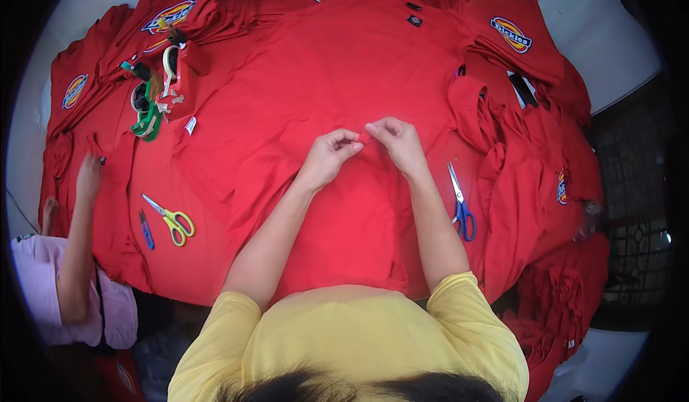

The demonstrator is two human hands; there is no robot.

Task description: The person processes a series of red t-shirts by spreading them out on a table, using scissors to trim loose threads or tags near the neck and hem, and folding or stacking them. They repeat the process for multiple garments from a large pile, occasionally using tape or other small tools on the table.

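A large red shirt (323, 65) lies spread over the table in front of me, with a small dark neck label (414, 20) near its far edge. At its near middle, my left hand (329, 159) is closed, thumb and forefinger pinching a bit of the red cloth. My right hand (399, 147) pinches the same cloth just beside it, the fingertips of both hands nearly meeting. What lies between the fingertips is small and partly hidden. Blue-handled scissors (463, 212) lie right of my right forearm. Yellow-handled scissors (174, 223) and blue thread snips (146, 230) lie to the left.
A red tape dispenser (183, 86) and a green one (147, 111) stand at the far left beside a small white tag (190, 125). Heaped red shirts (502, 158) line the right side. At the left edge, a co-worker in a pink top (54, 287) handles red cloth.
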